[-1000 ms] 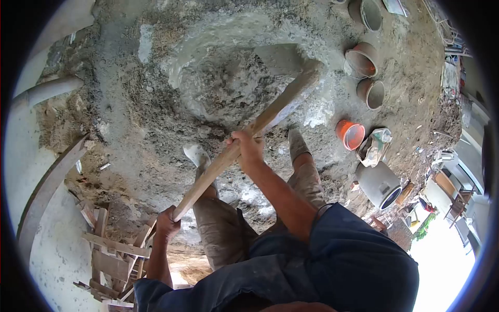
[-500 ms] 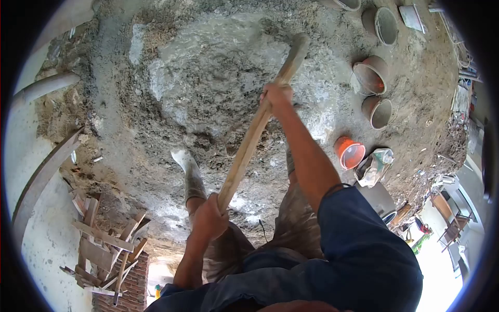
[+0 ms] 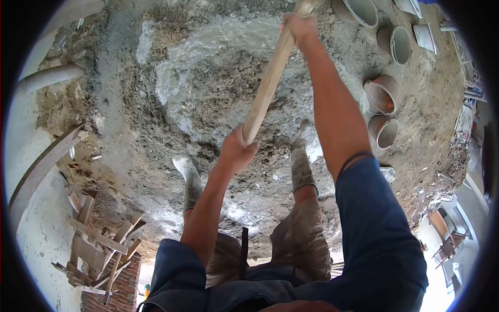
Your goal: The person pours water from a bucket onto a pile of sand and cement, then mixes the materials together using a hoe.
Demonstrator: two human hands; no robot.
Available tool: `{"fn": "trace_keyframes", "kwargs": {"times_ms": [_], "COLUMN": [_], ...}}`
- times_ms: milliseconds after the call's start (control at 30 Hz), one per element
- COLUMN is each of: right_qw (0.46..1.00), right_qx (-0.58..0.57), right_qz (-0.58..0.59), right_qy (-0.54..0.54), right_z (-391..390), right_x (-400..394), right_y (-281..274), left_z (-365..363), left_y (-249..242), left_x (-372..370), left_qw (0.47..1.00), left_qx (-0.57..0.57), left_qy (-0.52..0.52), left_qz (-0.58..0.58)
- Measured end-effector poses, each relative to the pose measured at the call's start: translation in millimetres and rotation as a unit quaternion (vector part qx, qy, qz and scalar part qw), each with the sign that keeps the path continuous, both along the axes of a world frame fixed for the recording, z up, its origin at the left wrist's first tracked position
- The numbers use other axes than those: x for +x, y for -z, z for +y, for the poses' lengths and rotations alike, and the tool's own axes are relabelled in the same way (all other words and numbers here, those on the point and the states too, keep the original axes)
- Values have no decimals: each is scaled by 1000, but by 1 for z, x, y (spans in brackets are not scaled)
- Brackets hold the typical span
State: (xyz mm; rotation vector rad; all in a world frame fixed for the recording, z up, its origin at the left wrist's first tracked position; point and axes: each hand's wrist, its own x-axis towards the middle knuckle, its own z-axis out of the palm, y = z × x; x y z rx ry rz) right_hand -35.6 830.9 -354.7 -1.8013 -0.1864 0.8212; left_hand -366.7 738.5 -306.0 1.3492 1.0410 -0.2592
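Outdoor building site, bare ground under a wide heap of wet grey mortar point(image 3: 218, 99). Item: long wooden handle point(image 3: 267, 83), tool head out of view past the top edge, slanting over the heap. Right hand point(image 3: 297, 26) closed round its upper part; left hand point(image 3: 236, 151) closed round its lower end. Boots point(image 3: 189, 177) planted in the mix. Buckets point(image 3: 382, 96) stand to the right; scrap timber point(image 3: 96, 244) lower left. Risk, as judged: slipping on wet mortar mid-swing. No legible writing.
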Motion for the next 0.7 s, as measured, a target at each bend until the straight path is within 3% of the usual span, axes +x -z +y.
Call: {"fn": "trace_keyframes", "kwargs": {"times_ms": [33,67,133,167,233,333,367,400,433,500,600,633,700], "right_qw": [988,987,979,972,975,959,968,963,959,966,959,960,957], "right_qx": [-130,-131,-199,-230,-224,-231,-156,-151,-173,-95,-60,-21,-16], "right_qz": [-83,-87,-45,-42,9,148,179,193,186,194,229,229,254], "right_qy": [-18,-27,-26,-35,2,69,85,112,123,145,156,159,141], "right_z": [24,27,28,23,-6,-43,-61,-82,-86,-96,-87,-64,-15], "right_x": [22,16,-20,-57,-104,-217,-256,-291,-324,-365,-342,-306,-210], "right_y": [16,26,30,6,32,4,-20,-19,-54,-90,-126,-115,-95], "left_z": [14,26,11,3,5,12,18,14,3,-14,-30,-28,-3], "left_y": [-9,-16,-27,-48,-94,-135,-150,-166,-179,-186,-171,-141,-89], "left_x": [26,37,-7,-34,-88,-195,-229,-264,-297,-346,-340,-314,-211], "left_qw": [999,997,998,998,998,993,986,986,978,969,974,975,971], "left_qx": [-32,-60,-65,-66,-56,-29,-27,-19,-19,-6,50,129,184], "left_qy": [-15,-25,-23,-12,18,67,120,115,149,172,132,122,97], "left_qz": [-13,-31,-14,0,39,89,111,117,148,177,176,130,121]}}
